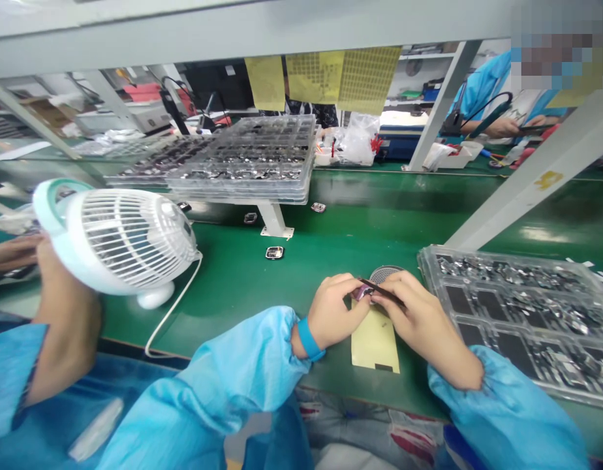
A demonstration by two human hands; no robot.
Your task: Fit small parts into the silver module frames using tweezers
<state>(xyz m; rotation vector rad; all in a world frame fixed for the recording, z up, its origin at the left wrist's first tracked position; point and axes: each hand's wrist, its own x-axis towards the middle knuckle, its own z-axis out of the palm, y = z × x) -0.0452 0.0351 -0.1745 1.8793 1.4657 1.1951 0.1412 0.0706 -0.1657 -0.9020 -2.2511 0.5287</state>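
My left hand [337,308], with a blue band at its wrist, is closed on a small purplish watch-sized part [363,292]. Most of that part is hidden by the fingers. My right hand [415,309] is closed around a dark slim tool [386,293], whose tip end reaches the part; its exact kind is too small to make out. Both hands are close together over a yellow paper sheet [374,341] on the green table. Just behind the fingers lies a round grey perforated disc [384,274], partly covered.
A clear tray [519,320] of small parts stands at right, beside a slanting post. Stacked trays [243,160] sit on a raised shelf. Watch cases [275,252] lie on the table. A white fan [130,235] and a co-worker's arm [61,313] are at left; another person works across.
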